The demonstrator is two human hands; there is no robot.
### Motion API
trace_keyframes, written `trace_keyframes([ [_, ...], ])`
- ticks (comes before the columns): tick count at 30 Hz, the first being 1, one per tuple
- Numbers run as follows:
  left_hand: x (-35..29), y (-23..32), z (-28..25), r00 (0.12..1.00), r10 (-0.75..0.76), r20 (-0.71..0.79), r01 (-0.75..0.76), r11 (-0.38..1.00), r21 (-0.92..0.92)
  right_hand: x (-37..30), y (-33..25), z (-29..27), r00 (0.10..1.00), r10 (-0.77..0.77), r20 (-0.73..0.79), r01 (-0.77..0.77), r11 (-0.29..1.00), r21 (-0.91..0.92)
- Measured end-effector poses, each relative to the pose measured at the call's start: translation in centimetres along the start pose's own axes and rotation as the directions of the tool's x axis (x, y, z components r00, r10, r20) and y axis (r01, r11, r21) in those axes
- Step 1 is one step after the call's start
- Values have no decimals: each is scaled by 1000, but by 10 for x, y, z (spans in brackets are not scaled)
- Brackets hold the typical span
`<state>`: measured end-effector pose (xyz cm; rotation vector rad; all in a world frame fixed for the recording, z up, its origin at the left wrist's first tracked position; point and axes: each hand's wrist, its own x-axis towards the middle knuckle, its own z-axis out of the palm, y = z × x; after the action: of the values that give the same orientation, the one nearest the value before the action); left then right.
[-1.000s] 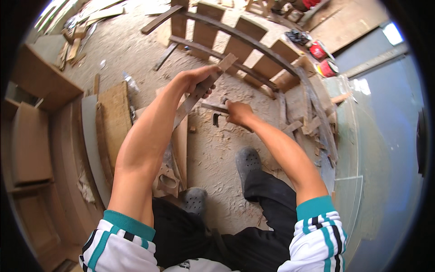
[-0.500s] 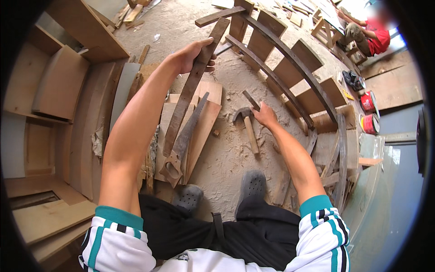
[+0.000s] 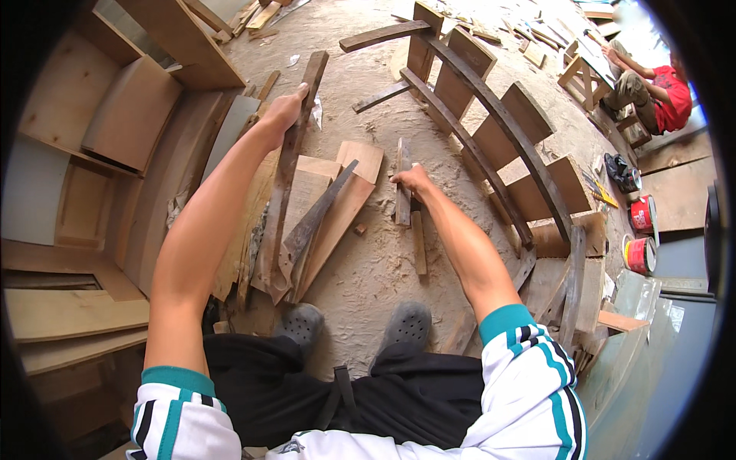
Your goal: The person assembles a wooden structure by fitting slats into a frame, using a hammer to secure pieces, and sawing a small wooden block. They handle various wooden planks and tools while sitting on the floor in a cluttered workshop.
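My left hand (image 3: 284, 119) is wrapped round the upper part of a long dark wooden strip (image 3: 287, 169), which slants down toward my feet. The strip's lower end overlaps a handsaw (image 3: 320, 211) lying on some boards, so the saw's handle is mostly hidden. In my right hand (image 3: 414, 178) is a short wooden piece (image 3: 403, 208), gripped near its middle with its length pointing away from me. Below that hand a hammer lies on the ground; only its wooden handle (image 3: 418, 249) shows, the head being covered by the piece and the hand.
A curved wooden frame with slats (image 3: 506, 123) stands on the right. Cabinet carcasses (image 3: 126, 115) line the left side. Paint cans (image 3: 640, 254) and a glass sheet (image 3: 629, 345) are at the right. A person in a red shirt (image 3: 673, 100) sits at the far right.
My left hand has moved left and slightly down with the strip, which stands steeper. My right hand has shifted left, and its short wooden piece has turned and now covers the hammer's head.
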<state>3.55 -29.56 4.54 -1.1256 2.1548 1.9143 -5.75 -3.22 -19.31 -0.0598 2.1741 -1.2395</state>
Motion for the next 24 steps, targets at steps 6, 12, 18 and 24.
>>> trace_keyframes([
  [6,-31,-15,-13,982,139,-130,-107,968,227,12,-8,5,975,213,57,-217,973,83],
  [12,-54,-14,-20,961,236,-142,-165,906,390,4,-39,26,915,192,356,-100,960,-260],
  [18,-83,-13,-39,958,215,-187,-111,886,449,-21,-77,85,882,-28,471,107,984,-140],
  [24,-102,-41,-74,939,182,-292,-18,873,487,-66,-109,163,855,20,518,-79,993,92],
])
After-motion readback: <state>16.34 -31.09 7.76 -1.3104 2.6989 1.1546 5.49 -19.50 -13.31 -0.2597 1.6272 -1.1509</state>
